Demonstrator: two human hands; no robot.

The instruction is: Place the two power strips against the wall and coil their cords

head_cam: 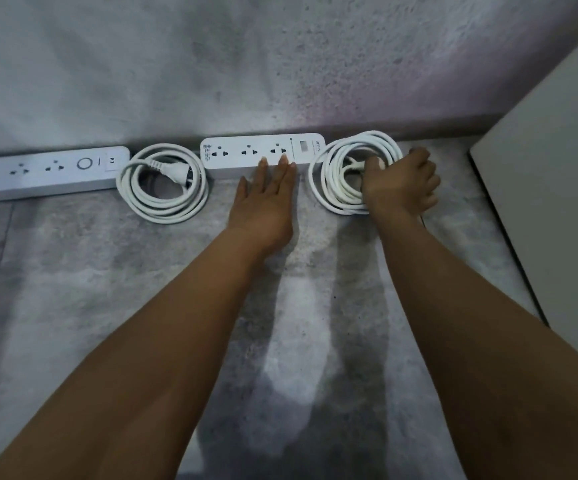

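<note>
Left hand [263, 206]: I laid it flat, fingers straight, tips touching the right power strip [263, 152] by the wall [280, 64].
Right hand [400, 183]: I gripped the right cord coil [336, 181].
Left power strip [47, 173]: against the wall, its coiled cord [163, 183] just beside.
</note>
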